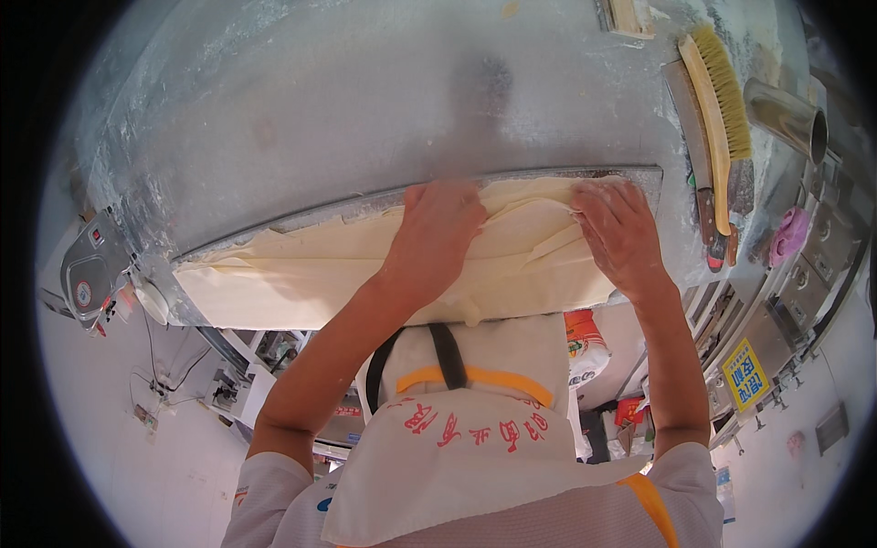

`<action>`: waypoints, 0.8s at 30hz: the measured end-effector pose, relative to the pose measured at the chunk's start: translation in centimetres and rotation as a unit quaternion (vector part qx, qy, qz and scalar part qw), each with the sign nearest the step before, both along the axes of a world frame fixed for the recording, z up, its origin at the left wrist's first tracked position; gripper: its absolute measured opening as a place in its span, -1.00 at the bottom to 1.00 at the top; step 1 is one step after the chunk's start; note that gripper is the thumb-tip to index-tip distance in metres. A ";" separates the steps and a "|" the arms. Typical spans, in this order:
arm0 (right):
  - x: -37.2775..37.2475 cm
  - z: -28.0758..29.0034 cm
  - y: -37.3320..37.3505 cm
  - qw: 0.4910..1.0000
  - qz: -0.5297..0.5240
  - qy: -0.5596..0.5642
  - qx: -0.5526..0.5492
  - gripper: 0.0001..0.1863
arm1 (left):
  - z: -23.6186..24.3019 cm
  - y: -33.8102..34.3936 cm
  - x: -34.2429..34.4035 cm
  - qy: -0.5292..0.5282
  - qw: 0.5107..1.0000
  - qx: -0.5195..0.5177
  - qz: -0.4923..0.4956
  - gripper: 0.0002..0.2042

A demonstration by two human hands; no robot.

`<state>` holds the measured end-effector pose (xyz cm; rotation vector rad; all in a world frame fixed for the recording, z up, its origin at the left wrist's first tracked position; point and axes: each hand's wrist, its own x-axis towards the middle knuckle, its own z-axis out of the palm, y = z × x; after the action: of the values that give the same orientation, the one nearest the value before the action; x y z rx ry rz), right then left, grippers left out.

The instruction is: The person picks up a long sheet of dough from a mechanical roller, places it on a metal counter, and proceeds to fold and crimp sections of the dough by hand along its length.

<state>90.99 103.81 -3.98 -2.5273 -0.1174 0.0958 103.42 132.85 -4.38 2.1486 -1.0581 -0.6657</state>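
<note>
A wide, pale sheet of dough (320, 285) lies in folded layers on a thin dark board (642, 173) at the near edge of the table. My left hand (433, 233) is over its middle, with curled fingers closed on a fold near the far side. Toward the right end, my right hand (623, 228) pinches the dough's upper layer between thumb and fingers. Loose creases run across the sheet between both hands. The fingertips of my left hand are partly hidden.
On the flour-dusted metal table (301, 110), a bristle brush (716, 119) lies beside a broad knife (692, 137) at right. Beyond them is a metal cylinder (781, 117), with a pink cloth (789, 236) nearer. A grey machine (96, 269) stands at far left.
</note>
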 end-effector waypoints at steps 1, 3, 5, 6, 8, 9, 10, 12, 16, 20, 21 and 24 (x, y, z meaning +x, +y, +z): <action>0.1 0.1 0.1 1.000 0.001 0.006 0.005 -0.62 | 0.0 0.0 -0.1 0.004 1.000 -0.001 0.008 -0.72; 0.4 0.8 0.2 0.999 -0.004 0.030 0.014 -0.60 | 0.2 -0.1 -0.4 0.011 1.000 -0.004 0.023 -0.71; 1.0 2.2 0.5 0.997 -0.016 0.067 0.018 -0.58 | 0.7 0.0 -0.6 0.025 0.999 0.020 0.032 -0.67; 0.7 2.1 0.3 0.997 -0.001 0.078 0.012 -0.57 | 1.0 0.0 -0.8 0.032 0.998 0.032 0.037 -0.65; -0.2 1.9 -0.4 0.995 0.029 0.099 0.002 -0.57 | 0.6 1.3 -1.7 -0.005 1.000 0.013 0.024 -0.62; -0.6 1.9 -0.5 0.997 0.029 0.077 0.006 -0.58 | 0.5 1.8 -2.1 -0.024 1.000 0.004 0.018 -0.60; -1.0 1.9 -0.6 0.998 0.030 0.056 0.012 -0.59 | 0.8 1.9 -2.3 -0.046 0.999 -0.001 0.024 -0.62; -1.8 2.3 -0.9 0.998 0.040 0.039 0.016 -0.61 | 1.5 2.0 -2.4 -0.091 0.995 -0.013 0.035 -0.65; -2.6 4.1 -1.2 0.997 0.058 0.043 0.020 -0.65 | 1.3 4.3 -3.8 -0.111 0.992 0.009 0.056 -0.67; -2.5 5.4 -1.0 0.996 0.053 0.062 0.031 -0.63 | 1.7 5.9 -3.6 -0.138 0.989 0.023 0.046 -0.66; -2.8 5.2 -1.2 0.997 0.051 0.055 0.017 -0.63 | 1.7 6.1 -3.6 -0.144 0.988 0.016 0.045 -0.65; -3.5 4.7 -1.4 0.997 0.047 0.048 -0.023 -0.63 | 2.0 7.1 -4.9 -0.083 0.996 0.001 0.044 -0.66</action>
<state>87.50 102.39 0.77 -2.5570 -0.1963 0.2606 98.48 139.99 -2.35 2.2697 -1.0404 -0.4533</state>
